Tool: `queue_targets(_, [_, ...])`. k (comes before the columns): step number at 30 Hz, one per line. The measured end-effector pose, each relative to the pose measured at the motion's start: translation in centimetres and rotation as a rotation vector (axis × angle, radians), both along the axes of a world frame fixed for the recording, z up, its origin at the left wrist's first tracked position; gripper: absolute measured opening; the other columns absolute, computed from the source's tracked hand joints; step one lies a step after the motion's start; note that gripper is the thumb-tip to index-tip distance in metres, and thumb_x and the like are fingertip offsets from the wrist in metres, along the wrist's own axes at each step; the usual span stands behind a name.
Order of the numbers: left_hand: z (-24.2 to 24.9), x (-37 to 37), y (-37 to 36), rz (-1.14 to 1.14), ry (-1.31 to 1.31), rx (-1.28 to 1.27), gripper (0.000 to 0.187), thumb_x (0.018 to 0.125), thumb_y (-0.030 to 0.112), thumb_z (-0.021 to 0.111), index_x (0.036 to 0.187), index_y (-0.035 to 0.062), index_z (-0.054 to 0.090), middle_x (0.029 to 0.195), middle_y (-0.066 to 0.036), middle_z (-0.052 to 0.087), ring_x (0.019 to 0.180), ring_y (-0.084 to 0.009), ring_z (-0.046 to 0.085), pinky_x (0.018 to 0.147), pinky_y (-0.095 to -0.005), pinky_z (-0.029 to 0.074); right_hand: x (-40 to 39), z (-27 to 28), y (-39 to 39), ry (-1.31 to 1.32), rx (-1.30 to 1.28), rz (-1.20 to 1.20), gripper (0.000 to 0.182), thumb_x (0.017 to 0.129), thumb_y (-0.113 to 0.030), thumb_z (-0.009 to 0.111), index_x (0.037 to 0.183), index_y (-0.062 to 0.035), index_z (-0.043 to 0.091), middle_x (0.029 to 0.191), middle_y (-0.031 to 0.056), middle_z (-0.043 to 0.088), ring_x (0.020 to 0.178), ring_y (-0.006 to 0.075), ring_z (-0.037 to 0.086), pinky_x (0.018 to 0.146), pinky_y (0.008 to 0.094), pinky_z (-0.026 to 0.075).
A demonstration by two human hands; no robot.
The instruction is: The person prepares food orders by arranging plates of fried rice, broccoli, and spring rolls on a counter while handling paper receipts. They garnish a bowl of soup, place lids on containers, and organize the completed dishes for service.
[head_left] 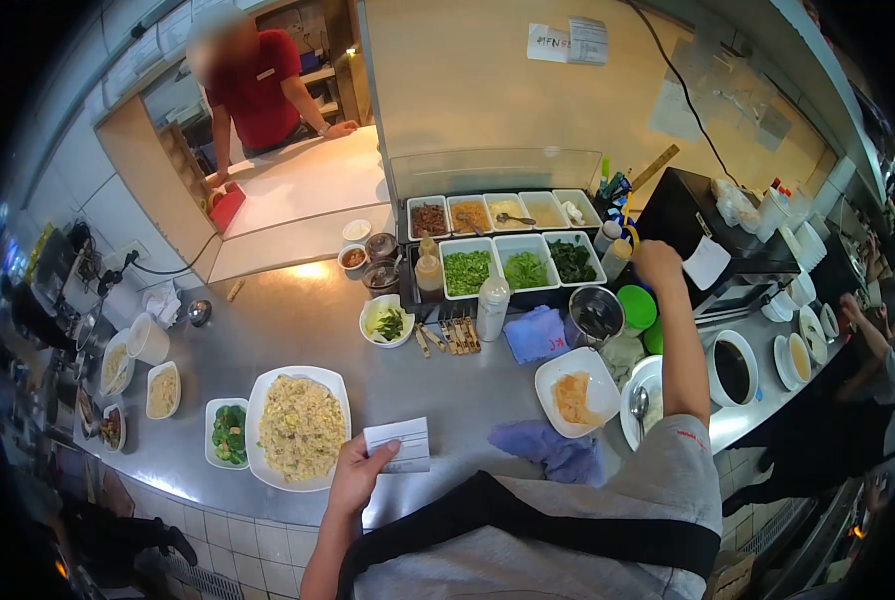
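Pinched between thumb and fingers, a printed paper slip (pixel 407 452) is in my left hand (pixel 355 472) above the counter's front edge. Just left of that hand is a large white plate (pixel 254 455) of fried rice (pixel 302 430). A small dish of green vegetables (pixel 229 434) stands beside the plate. My right hand (pixel 657 264) reaches far forward, next to a squeeze bottle (pixel 616 258) and a black machine (pixel 689 215). Its fingers look curled, but what they hold, if anything, is hidden. Yellow handles (pixel 628 228) show just beyond it.
Garnish tubs (pixel 466 268) line the counter's back. A clear bottle (pixel 493 310), a blue cloth (pixel 536 334) and a purple cloth (pixel 552 450) lie around the middle. A bowl of dark liquid (pixel 732 368) stands right. A person in red (pixel 267 100) leans at the hatch.
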State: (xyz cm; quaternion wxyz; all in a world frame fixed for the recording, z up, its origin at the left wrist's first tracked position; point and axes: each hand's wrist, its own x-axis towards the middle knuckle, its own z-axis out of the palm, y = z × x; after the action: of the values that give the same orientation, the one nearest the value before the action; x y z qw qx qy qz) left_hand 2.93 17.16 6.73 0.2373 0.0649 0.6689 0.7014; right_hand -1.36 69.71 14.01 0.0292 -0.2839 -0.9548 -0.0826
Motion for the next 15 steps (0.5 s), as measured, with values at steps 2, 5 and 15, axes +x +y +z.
queue_targets(2, [-0.6,-0.8,1.7,-0.115,0.071,-0.074,0.023,0.087,0.01,0.058,0.106,-0.0017,0.061,0.094,-0.006,0.065,0.087,-0.0114,0.058,0.08,-0.027,0.046,0.8,1.9,-6.0,0.069,-0.251,0.552,0.015,0.081,-0.019,0.057,0.087,-0.007,0.063,0.081,0.0145,0.065,0.077,0.0309,0.063,0.065,0.0391,0.05])
queue_targets(5, [-0.4,-1.4,4.8,-0.274,0.129,-0.152,0.024,0.087,0.011,0.056,0.107,-0.0012,0.06,0.094,-0.006,0.065,0.085,-0.0103,0.058,0.078,-0.0263,0.046,2.3,3.5,-15.8,-0.139,-0.65,1.116,0.015,0.086,-0.021,0.053,0.085,-0.0076,0.06,0.084,0.0101,0.062,0.078,0.0313,0.059,0.07,0.0384,0.047])
queue_targets(15, [1.1,-0.1,9.0,-0.397,0.079,-0.079,0.022,0.086,0.006,0.054,0.105,0.0001,0.061,0.092,-0.004,0.062,0.083,-0.0111,0.058,0.075,-0.0259,0.046,2.1,1.1,-23.3,-0.285,-0.356,1.374,0.022,0.085,-0.025,0.054,0.081,-0.0032,0.057,0.068,0.0153,0.058,0.068,0.0353,0.06,0.059,0.0456,0.047])
